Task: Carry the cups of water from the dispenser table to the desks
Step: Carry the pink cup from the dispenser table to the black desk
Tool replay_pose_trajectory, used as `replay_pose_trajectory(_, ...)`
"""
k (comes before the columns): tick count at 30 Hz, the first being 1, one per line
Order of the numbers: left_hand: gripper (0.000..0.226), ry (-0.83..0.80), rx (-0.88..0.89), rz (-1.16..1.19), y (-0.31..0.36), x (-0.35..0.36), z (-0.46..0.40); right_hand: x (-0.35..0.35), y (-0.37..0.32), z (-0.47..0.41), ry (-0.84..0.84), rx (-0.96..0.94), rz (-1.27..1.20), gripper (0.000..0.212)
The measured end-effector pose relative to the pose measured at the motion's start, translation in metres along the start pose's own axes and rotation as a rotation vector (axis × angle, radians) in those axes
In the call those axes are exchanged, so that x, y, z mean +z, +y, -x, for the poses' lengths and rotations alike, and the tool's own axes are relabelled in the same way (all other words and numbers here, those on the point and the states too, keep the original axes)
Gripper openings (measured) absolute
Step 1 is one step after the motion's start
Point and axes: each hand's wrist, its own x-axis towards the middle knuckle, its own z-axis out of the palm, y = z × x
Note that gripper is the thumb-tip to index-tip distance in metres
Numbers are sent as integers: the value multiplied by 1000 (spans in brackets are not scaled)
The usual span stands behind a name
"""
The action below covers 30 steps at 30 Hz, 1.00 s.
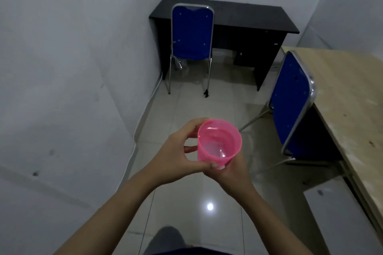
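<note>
A pink plastic cup (218,143) with water in it is held upright in front of me, over the tiled floor. My left hand (178,151) wraps its left side, fingers on the rim and wall. Under and to the right of the cup, my right hand (230,174) supports the base. A black desk (248,16) stands against the far wall. A light wooden desk (348,93) runs along the right side.
A blue chair (191,33) is pushed up to the black desk. A second blue chair (290,101) stands at the wooden desk, its legs reaching into the aisle. A white wall (72,68) closes the left side. Glossy floor tiles (196,105) lie between me and the desks.
</note>
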Motion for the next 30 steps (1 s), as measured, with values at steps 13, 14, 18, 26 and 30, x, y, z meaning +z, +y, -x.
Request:
replay_pose_trajectory(13,80,-85,21,32,-105,-97,-322,-22,57,-331,112,-17,34,85)
replay_pose_trajectory(14,80,-100,23,34,-109,-104,-347,-25,59,-355,128,-19,47,82)
replay_pose_trajectory(18,81,-170,53,24,-122,-130,-448,-43,64,-449,185,-38,70,78)
replay_pose_trajectory(26,82,-228,105,42,-163,-145,-639,-89,86,-620,255,-87,17,73)
replay_pose_trajectory(30,81,-195,124,45,-183,-141,-735,-126,113,-711,238,-93,-9,74)
